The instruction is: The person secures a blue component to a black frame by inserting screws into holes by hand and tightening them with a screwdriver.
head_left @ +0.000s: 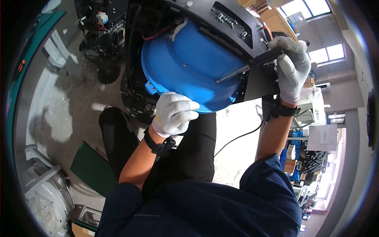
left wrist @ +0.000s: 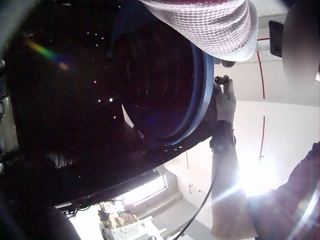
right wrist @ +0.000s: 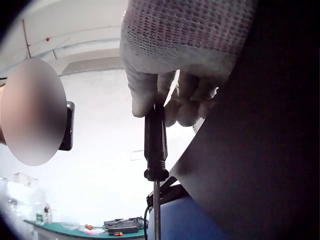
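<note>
In the head view, a large round blue plastic tub (head_left: 189,67) sits within a black machine frame (head_left: 193,10). My gloved left hand (head_left: 176,112) grips its near rim with curled fingers, beside a small blue tab with screws (head_left: 150,87). On the right, my gloved right hand (head_left: 294,65) holds a screwdriver (head_left: 265,58) by its black handle. Its metal shaft slants down-left across the tub's surface. The right wrist view shows the screwdriver handle (right wrist: 156,142) between thumb and fingers, next to a dark panel (right wrist: 250,145). From the left wrist, the tub rim (left wrist: 204,95) shows beneath the glove.
Loose screws (head_left: 227,20) lie in a recess on top of the black frame. Another machine with exposed wiring (head_left: 104,39) stands at the left, with a black round brush (head_left: 108,74) below. A green board (head_left: 92,168) lies on the floor; a black cable (head_left: 239,138) hangs near the right wrist.
</note>
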Tool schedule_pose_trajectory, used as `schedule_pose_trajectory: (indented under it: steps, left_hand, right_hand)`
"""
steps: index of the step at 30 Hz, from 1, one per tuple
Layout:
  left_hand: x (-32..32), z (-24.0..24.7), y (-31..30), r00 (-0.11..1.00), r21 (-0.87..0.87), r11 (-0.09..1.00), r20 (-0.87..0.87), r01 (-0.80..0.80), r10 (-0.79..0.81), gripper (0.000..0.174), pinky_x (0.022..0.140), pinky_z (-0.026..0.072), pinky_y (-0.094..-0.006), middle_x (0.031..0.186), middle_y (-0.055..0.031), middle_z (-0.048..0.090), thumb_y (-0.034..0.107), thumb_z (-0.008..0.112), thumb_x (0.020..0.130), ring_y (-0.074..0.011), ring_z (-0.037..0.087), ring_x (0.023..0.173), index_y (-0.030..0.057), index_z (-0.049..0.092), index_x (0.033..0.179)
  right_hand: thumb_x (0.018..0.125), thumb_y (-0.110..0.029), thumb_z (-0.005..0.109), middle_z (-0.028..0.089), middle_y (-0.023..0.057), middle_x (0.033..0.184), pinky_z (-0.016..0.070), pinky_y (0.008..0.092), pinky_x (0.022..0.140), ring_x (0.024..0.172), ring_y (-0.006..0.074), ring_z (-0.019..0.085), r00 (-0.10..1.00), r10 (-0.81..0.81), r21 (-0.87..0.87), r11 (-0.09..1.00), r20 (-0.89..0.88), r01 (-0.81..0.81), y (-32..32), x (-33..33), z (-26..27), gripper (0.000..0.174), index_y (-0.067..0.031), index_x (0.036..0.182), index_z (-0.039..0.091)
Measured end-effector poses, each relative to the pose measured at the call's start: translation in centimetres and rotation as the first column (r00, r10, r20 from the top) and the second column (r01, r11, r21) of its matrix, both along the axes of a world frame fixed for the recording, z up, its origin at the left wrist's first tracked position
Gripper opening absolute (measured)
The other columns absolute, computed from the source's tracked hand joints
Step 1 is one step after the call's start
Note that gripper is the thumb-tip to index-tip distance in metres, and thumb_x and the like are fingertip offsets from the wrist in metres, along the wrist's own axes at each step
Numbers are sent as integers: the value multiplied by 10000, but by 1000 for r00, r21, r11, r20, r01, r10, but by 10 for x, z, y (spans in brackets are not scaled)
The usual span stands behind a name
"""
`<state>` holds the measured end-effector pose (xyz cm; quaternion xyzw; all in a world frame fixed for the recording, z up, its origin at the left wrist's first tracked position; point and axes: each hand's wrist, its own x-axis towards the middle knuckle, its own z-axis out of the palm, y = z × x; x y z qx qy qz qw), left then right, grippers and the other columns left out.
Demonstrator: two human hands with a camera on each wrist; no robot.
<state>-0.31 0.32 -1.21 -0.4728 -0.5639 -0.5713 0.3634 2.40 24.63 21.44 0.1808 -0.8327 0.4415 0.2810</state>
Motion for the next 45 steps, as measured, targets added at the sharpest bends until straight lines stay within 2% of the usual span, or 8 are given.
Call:
schedule_pose_trajectory:
  steps: [8, 12, 14, 33, 40, 41, 42, 45]
  left_hand:
    - [1, -2, 1, 1000, 18, 1000, 16, 0, 0, 249, 704, 508, -346, 987, 39, 706, -17, 622, 695, -191, 655, 866, 186, 662, 832]
    - [1, -2, 1, 1000, 5, 1000, 9, -10, 10, 257, 706, 510, -350, 991, 40, 705, -17, 621, 689, -192, 654, 868, 188, 661, 839]
    - [0, -2, 2, 1000, 12, 1000, 10, -1, 1, 259, 707, 509, -350, 993, 39, 704, -18, 620, 690, -192, 653, 870, 188, 660, 842]
    - [1, 0, 1, 1000, 15, 1000, 8, -18, 18, 260, 713, 503, -354, 1002, 33, 703, -21, 619, 693, -195, 651, 866, 183, 659, 849]
    - [1, 0, 0, 1000, 5, 1000, 10, -23, 23, 263, 701, 502, -350, 989, 34, 704, -25, 618, 695, -194, 651, 863, 184, 650, 851]
    - [1, -4, 1, 1000, 7, 1000, 18, -21, 21, 110, 725, 494, -357, 987, 34, 707, 96, 592, 831, -189, 659, 864, 190, 650, 834]
    - [1, -4, 2, 999, 10, 1000, 29, -17, 17, 174, 749, 486, -364, 985, 34, 711, 218, 565, 967, -183, 666, 866, 196, 650, 816]
    - [4, 3, 1, 998, 14, 999, 46, -42, 41, 183, 743, 484, -357, 973, 21, 716, 214, 564, 970, -190, 662, 838, 183, 653, 812]
  right_hand:
    - [800, -142, 781, 714, 165, 1043, 542, 371, 872, 995, 239, 669, 979, 189, 119, 977, -78, -179, 18, -10, -2, 310, 68, 1018, 712]
    - [860, -293, 804, 657, 164, 1050, 505, 358, 841, 932, 250, 628, 995, 86, 146, 986, -56, -77, 14, -5, -4, 425, 23, 1110, 668]
    - [806, -140, 783, 712, 156, 1031, 558, 330, 841, 917, 213, 674, 999, 38, -11, 999, -19, -39, 9, -4, -4, 300, 51, 1024, 707]
    - [827, -50, 678, 691, 113, 1058, 510, 309, 876, 948, 187, 637, 997, 73, 24, 997, -16, -73, 13, -4, -4, 236, 44, 1037, 730]
    - [849, -33, 622, 693, 163, 1096, 519, 331, 890, 980, 201, 646, 980, 194, 59, 980, -37, -192, 9, -11, -2, 189, 48, 1008, 685]
    - [856, -34, 618, 692, 171, 1097, 526, 323, 881, 977, 200, 648, 975, 217, 63, 975, -43, -214, 9, -11, -1, 184, 50, 1008, 679]
    - [856, -34, 618, 692, 171, 1097, 526, 323, 881, 977, 200, 648, 977, 210, 63, 976, -45, -207, 6, -9, 0, 184, 50, 1008, 679]
    - [870, -23, 665, 717, 157, 1062, 556, 288, 825, 932, 180, 675, 993, 112, 106, 988, -31, -108, 2, -6, 0, 234, 48, 1093, 681]
